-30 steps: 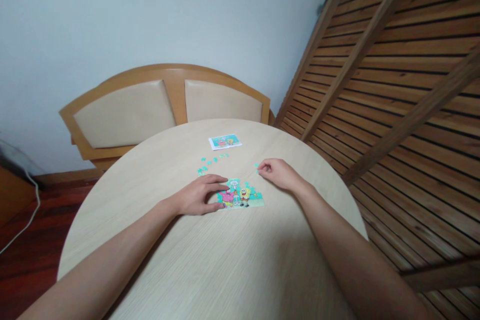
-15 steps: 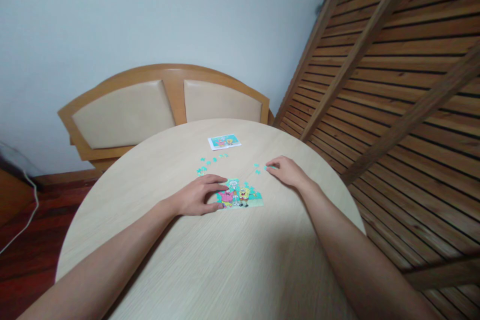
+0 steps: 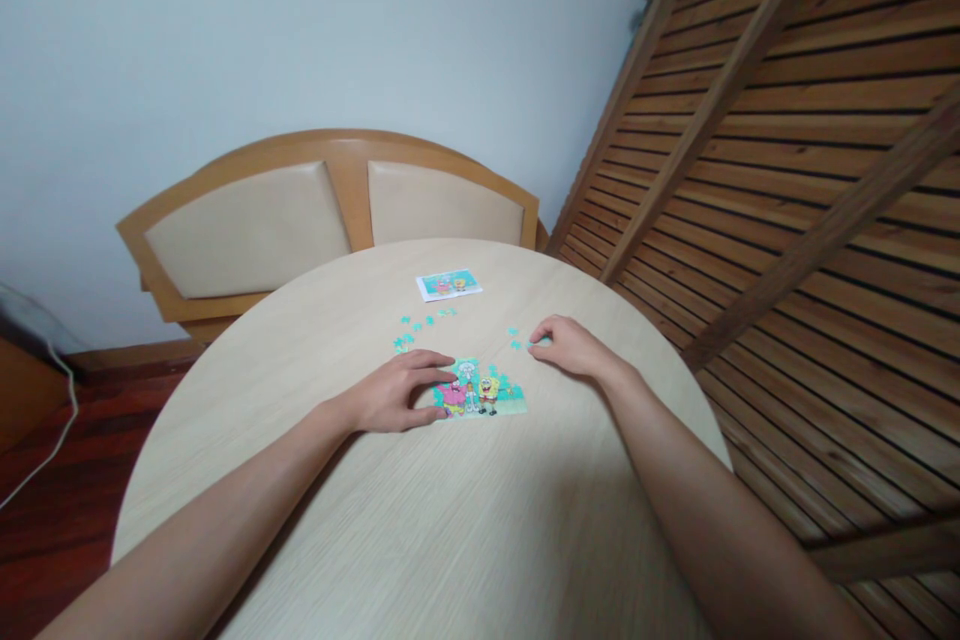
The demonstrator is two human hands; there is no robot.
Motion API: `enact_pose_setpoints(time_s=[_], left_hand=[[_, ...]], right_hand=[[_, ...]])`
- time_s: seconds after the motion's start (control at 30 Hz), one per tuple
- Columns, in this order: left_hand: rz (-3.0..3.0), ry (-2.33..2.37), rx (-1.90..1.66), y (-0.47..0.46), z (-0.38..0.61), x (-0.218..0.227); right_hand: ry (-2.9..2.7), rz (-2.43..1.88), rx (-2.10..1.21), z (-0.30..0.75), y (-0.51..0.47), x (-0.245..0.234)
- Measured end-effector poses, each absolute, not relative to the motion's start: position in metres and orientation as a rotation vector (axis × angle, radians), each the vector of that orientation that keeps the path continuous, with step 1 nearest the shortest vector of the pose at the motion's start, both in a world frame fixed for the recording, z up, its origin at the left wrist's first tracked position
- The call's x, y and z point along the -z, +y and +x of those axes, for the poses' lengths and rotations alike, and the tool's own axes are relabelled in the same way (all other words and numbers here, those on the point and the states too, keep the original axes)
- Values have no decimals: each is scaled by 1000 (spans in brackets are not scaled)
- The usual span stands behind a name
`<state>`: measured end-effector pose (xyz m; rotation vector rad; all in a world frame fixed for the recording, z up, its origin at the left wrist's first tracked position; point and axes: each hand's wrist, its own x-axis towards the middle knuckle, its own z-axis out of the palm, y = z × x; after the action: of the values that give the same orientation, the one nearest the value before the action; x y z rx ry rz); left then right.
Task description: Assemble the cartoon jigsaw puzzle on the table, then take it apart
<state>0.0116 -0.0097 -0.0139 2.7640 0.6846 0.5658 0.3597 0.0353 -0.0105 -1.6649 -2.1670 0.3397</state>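
Note:
A partly joined jigsaw puzzle (image 3: 491, 398) with cartoon figures lies flat on the round table. My left hand (image 3: 397, 392) rests over its left side, fingers spread and covering that edge. To the right and a little beyond the puzzle, my right hand (image 3: 568, 346) pinches a small turquoise puzzle piece (image 3: 538, 344) between thumb and fingertips. Just left of those fingertips lie a couple of loose turquoise pieces (image 3: 513, 331). More loose pieces (image 3: 406, 338) are scattered beyond my left hand.
A picture card (image 3: 448, 284) showing the same cartoon figures lies farther back on the pale wooden table (image 3: 420, 540). Behind the table stands a padded wooden backrest (image 3: 349, 190). A slatted wooden structure (image 3: 780, 180) leans along the right side.
My right hand has drawn slightly toward me with the puzzle piece, and its fingers have closed more tightly. My left hand stays in place on the puzzle.

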Motion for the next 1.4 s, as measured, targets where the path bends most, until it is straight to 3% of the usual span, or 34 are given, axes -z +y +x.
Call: enact_pose_setpoints(time_s=[0.7,0.97,1.4], left_hand=[[2770,678,-578,-8,11,16],[2778,695,-554,-8,11,16],[2775,695,-530,-8,16,14]], right_hand=[[-2205,-1594,-433,362,29,0],[-2129,-1366,-803,340,22,-2],[-2188,-1120,-892,296,9,5]])
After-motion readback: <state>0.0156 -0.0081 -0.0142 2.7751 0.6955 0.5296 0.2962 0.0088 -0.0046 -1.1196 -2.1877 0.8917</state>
